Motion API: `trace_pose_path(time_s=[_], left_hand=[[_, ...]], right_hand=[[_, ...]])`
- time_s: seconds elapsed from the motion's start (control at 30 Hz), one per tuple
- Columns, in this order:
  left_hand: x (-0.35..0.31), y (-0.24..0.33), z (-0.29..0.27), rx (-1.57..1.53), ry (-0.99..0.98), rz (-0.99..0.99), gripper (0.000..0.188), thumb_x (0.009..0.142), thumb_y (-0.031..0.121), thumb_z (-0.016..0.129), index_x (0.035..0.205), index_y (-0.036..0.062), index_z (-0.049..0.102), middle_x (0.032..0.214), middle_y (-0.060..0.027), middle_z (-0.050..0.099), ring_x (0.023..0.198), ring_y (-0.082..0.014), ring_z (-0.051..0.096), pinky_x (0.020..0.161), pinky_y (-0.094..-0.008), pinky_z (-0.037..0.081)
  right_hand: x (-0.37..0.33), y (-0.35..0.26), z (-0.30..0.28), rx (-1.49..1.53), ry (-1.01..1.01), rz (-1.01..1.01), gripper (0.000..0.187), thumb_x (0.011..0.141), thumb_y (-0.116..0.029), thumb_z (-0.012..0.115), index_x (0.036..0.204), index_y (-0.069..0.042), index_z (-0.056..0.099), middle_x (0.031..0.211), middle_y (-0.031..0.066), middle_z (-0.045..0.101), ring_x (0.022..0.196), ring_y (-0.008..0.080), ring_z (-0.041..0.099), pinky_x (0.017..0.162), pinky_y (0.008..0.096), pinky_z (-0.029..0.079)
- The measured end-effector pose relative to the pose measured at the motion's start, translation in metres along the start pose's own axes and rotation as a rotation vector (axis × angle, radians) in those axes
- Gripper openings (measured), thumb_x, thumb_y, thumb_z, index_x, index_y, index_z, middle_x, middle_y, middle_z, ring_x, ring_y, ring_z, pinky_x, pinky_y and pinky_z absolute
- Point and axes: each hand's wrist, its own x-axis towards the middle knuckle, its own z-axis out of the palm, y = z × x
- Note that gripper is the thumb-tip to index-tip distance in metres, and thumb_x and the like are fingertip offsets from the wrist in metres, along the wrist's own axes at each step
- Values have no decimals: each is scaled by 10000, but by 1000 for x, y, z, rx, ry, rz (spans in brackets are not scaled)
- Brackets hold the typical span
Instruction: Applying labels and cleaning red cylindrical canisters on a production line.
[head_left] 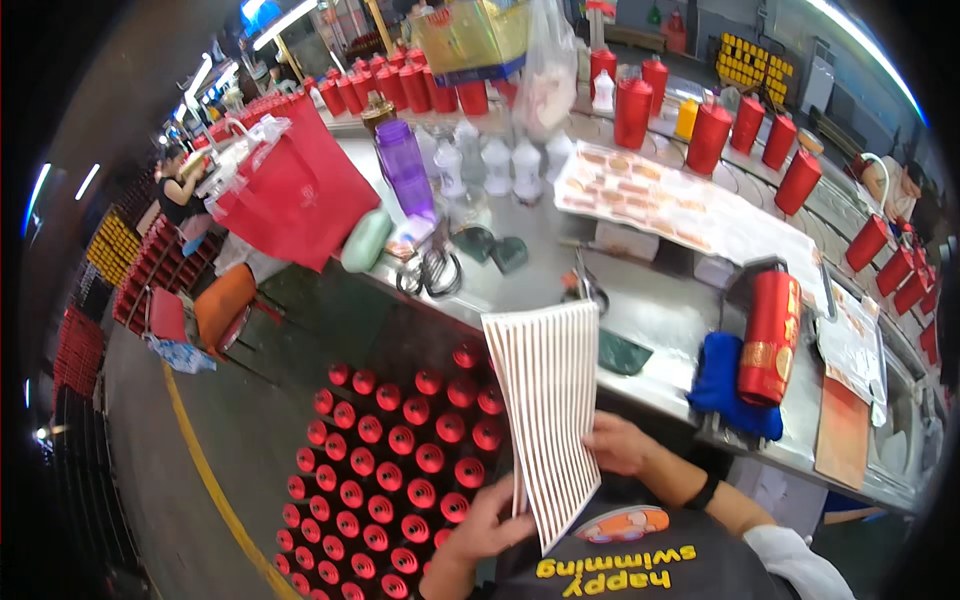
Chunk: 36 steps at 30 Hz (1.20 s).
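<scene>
Striped sheet [552,410] between left hand [488,522] and right hand [620,445]

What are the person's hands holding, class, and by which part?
A striped sheet: the left hand holds its lower left edge, the right hand its right edge, below the middle.

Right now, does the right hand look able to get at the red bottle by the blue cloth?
Probably yes: the right hand touches the striped sheet, but nothing visible seems to block its way to the red bottle.
</scene>
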Motion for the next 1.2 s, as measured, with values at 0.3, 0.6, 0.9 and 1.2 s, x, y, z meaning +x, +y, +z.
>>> trace_pose_path(time_s=[0.3, 0.6, 0.9, 1.2], left_hand=[[23, -16, -3, -322, -144, 104, 854, 833, 390, 681, 1445, 8, 223, 1422, -152, 371, 1288, -277, 419, 989, -406, 413], [27, -6, 10, -238, 27, 137, 854, 806, 408, 706, 1391, -48, 283, 1303, -101, 457, 1218, -206, 436, 1028, -354, 331], [31, -5, 8, -284, 28, 120, 834, 805, 371, 705, 1391, -47, 285, 1312, -115, 455, 1217, -209, 444, 1034, -354, 333], [25, 4, 5, -181, 13, 64, 564, 848, 240, 629, 1291, -57, 446, 1215, -106, 546, 1127, -192, 521, 977, -314, 385]], right_hand=[[7, -8, 6, 102, -62, -43, 365, 885, -61, 577, 1242, -8, 524, 1196, 124, 606, 1089, 228, 601, 961, 380, 483], [5, -4, 0, 96, -41, -55, 348, 879, -71, 594, 1217, -8, 541, 1170, 105, 617, 1064, 205, 602, 964, 373, 468], [9, -2, -5, 101, -30, -51, 375, 878, -73, 596, 1240, -7, 522, 1179, 114, 610, 1078, 214, 597, 972, 376, 465], [11, -5, -5, 107, -57, -55, 391, 875, -76, 596, 1252, -16, 512, 1205, 120, 598, 1097, 238, 592, 984, 406, 459]])
